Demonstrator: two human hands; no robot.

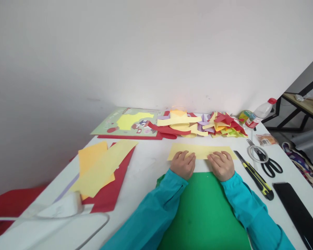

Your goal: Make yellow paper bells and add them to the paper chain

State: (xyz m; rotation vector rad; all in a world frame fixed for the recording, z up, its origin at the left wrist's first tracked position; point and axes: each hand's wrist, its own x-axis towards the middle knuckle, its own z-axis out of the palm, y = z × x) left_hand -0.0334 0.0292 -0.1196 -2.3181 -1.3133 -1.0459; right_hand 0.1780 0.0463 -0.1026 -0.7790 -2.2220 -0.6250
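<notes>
A pale yellow strip of paper (pixel 201 150) lies crosswise at the middle of the white table. My left hand (pixel 183 164) has its fingers curled over the strip's near edge, left of its centre. Along the same edge, further right, my right hand (pixel 221 166) grips the paper with bent fingers. Both thumbs are mostly hidden. Below my hands and between my blue sleeves is a plain green surface (pixel 202 211), running to the bottom of the view.
To the left lie yellow and red paper sheets (pixel 114 189) and a white charger (pixel 65 205) with a cable. Cut paper scraps (pixel 224 125) and a picture folder (pixel 106 125) line the wall. A utility knife (pixel 255 177), scissors (pixel 270 166), tape roll (pixel 257 153), bottle (pixel 261 114) and black phone (pixel 297 208) are right.
</notes>
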